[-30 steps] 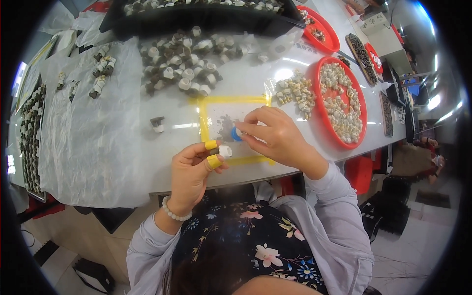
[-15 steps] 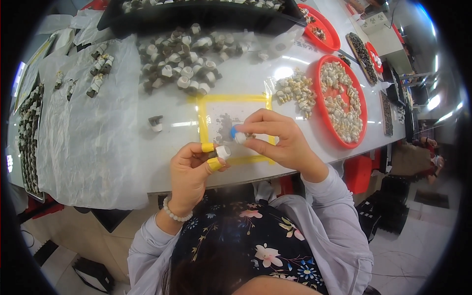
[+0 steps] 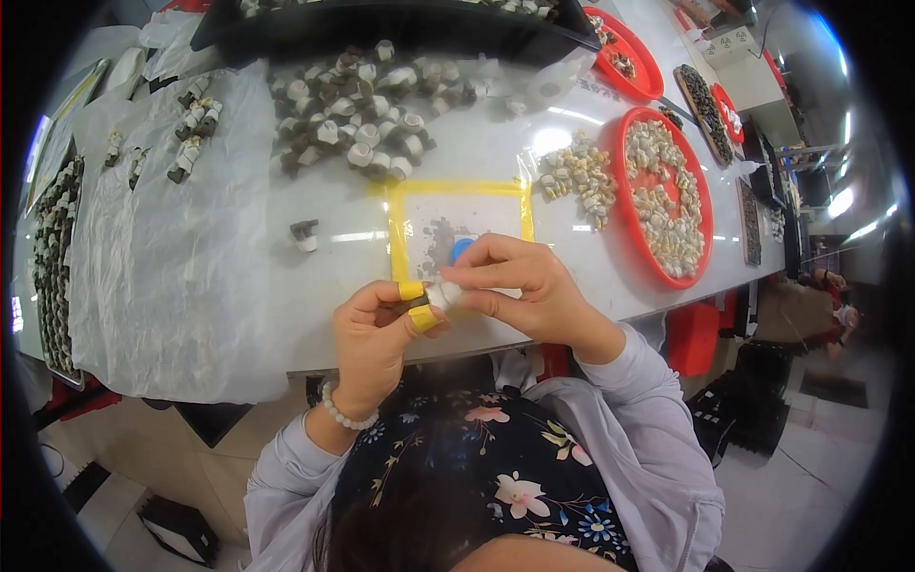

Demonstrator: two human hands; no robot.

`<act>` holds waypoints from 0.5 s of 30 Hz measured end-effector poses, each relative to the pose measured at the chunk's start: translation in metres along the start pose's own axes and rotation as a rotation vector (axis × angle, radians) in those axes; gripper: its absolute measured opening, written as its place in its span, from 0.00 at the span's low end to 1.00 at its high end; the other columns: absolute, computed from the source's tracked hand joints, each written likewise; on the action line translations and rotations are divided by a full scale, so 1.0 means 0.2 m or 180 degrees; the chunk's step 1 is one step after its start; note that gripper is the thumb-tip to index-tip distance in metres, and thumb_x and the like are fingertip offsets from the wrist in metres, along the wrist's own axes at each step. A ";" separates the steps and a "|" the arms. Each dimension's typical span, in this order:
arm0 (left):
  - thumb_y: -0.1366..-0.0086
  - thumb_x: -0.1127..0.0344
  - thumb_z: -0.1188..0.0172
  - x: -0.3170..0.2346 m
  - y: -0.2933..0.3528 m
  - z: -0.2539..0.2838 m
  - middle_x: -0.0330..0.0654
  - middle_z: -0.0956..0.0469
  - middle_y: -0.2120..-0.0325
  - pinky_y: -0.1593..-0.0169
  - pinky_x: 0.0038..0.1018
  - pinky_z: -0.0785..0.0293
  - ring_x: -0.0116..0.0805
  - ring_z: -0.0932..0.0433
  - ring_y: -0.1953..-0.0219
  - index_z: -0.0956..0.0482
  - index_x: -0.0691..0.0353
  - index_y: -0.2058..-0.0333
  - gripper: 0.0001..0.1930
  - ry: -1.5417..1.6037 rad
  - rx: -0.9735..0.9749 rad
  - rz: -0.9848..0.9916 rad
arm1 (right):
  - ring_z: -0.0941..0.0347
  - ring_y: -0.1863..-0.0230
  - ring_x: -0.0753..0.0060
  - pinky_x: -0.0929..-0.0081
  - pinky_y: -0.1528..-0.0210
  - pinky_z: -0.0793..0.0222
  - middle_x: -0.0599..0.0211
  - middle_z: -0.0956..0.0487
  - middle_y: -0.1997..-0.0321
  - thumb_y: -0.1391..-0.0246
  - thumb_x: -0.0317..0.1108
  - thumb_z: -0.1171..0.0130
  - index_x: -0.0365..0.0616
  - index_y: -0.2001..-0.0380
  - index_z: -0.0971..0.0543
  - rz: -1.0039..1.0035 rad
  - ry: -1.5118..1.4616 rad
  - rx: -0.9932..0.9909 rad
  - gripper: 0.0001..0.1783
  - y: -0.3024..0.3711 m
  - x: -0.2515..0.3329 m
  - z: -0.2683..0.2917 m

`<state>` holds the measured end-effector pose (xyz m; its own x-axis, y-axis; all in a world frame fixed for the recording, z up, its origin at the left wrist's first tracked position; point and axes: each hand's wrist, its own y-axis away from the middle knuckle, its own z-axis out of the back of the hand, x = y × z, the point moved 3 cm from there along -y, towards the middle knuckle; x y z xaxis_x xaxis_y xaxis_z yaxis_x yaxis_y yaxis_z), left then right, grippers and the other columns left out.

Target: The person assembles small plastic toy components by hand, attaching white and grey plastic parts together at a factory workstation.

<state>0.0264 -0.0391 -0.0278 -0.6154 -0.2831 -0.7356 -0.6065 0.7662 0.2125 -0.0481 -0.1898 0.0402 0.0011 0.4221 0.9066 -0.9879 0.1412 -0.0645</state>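
My left hand (image 3: 372,329), with yellow tape around thumb and forefinger, pinches a small white-and-dark-brown figurine piece (image 3: 420,300). My right hand (image 3: 529,286) is closed in a pinch on a small white piece (image 3: 444,294), which meets the end of the left hand's piece. Its far side is hidden by my right fingers. Both hands are over the near side of a yellow-taped rectangle (image 3: 396,234) on the white table. Just beyond my right fingertips shows a round blue thing (image 3: 462,249), partly covered. A single white-and-brown piece (image 3: 304,234) lies to the left.
A heap of white-and-brown pieces (image 3: 357,119) spreads before a black bin (image 3: 400,30). On the right, small cream-coloured pieces (image 3: 579,179) lie beside a red tray (image 3: 624,214) of similar ones. Plastic sheeting (image 3: 181,286) with several figurines covers the left.
My right hand has moved left and slightly nearer, bringing its white piece up against the piece in my left hand. The left hand keeps its hold almost in place.
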 end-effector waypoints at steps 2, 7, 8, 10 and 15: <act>0.46 0.79 0.40 0.00 0.01 0.00 0.47 0.22 0.69 0.66 0.24 0.24 0.34 0.21 0.70 0.27 0.71 0.64 0.10 -0.0077 -0.0014 0.0007 | 0.28 0.67 0.70 0.79 0.65 0.33 0.63 0.25 0.67 0.57 0.23 0.39 0.40 0.61 0.21 0.0025 0.0068 0.0022 0.15 0.01 0.00 -0.01; 0.46 0.79 0.40 0.01 0.00 0.00 0.47 0.22 0.71 0.68 0.23 0.24 0.33 0.21 0.73 0.27 0.71 0.65 0.09 -0.0101 -0.0107 -0.0027 | 0.27 0.69 0.69 0.79 0.67 0.32 0.62 0.25 0.68 0.57 0.22 0.40 0.40 0.61 0.21 0.0231 0.0244 -0.0090 0.16 0.01 0.01 -0.01; 0.46 0.79 0.40 0.01 0.00 -0.01 0.47 0.22 0.71 0.68 0.23 0.24 0.33 0.21 0.73 0.27 0.71 0.65 0.09 -0.0101 -0.0065 -0.0025 | 0.27 0.69 0.69 0.79 0.67 0.32 0.62 0.25 0.68 0.57 0.22 0.40 0.40 0.61 0.21 0.0230 0.0270 -0.0124 0.16 0.01 0.00 -0.02; 0.46 0.79 0.40 0.00 0.00 -0.01 0.47 0.22 0.71 0.70 0.23 0.25 0.33 0.22 0.74 0.27 0.70 0.66 0.08 -0.0221 -0.0133 -0.0023 | 0.27 0.68 0.68 0.78 0.66 0.32 0.62 0.25 0.68 0.57 0.22 0.40 0.39 0.61 0.21 0.0286 0.0047 -0.0159 0.15 0.02 -0.01 -0.02; 0.46 0.78 0.40 -0.01 -0.02 -0.01 0.47 0.22 0.72 0.72 0.22 0.26 0.33 0.23 0.76 0.28 0.68 0.66 0.08 -0.0190 -0.0023 0.0116 | 0.27 0.67 0.68 0.77 0.64 0.32 0.61 0.24 0.67 0.56 0.24 0.40 0.38 0.59 0.22 0.0162 -0.0078 -0.0048 0.16 0.03 -0.01 0.00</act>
<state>0.0282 -0.0433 -0.0256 -0.6062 -0.2201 -0.7642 -0.5881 0.7710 0.2444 -0.0544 -0.1909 0.0378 -0.0530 0.4069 0.9119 -0.9841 0.1336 -0.1168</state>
